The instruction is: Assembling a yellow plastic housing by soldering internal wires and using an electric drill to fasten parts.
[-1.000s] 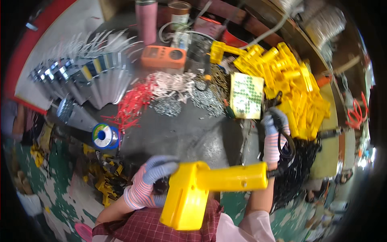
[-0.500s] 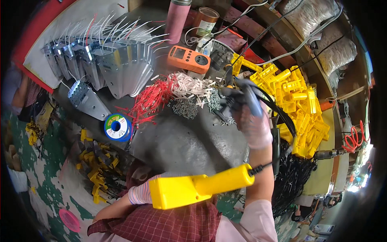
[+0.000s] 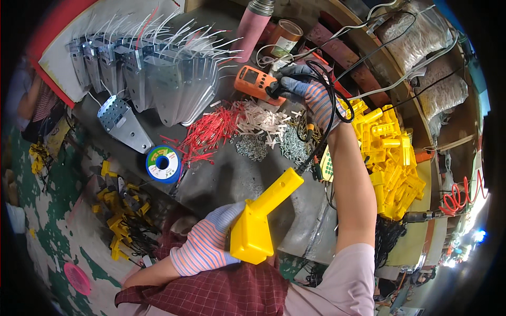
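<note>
My left hand (image 3: 206, 243), in a striped glove with grey fingers, grips a yellow plastic housing with a handle (image 3: 254, 234) near the bench's front edge. A black cord (image 3: 312, 158) leaves the handle's end and loops up to my right hand (image 3: 315, 97). That gloved hand is closed on the cord's black plug (image 3: 273, 89), which is at the socket end of an orange handheld power meter (image 3: 252, 81). The fingers partly cover the plug, so I cannot tell how deep it sits. Below the meter lie white sleeves (image 3: 258, 118), red wires (image 3: 208, 134) and small screws (image 3: 294, 143).
Metal plates with white wires (image 3: 179, 84) stand at the back left, by a blue-rimmed solder spool (image 3: 163, 164). Yellow housings (image 3: 392, 158) are heaped on the right. A pink flask (image 3: 253, 31) and a brown can (image 3: 284, 39) stand at the back. Cables hang overhead.
My right hand has moved up and left to the orange meter, bringing the plug with it. The yellow housing has tilted, its handle now pointing up toward the far right.
</note>
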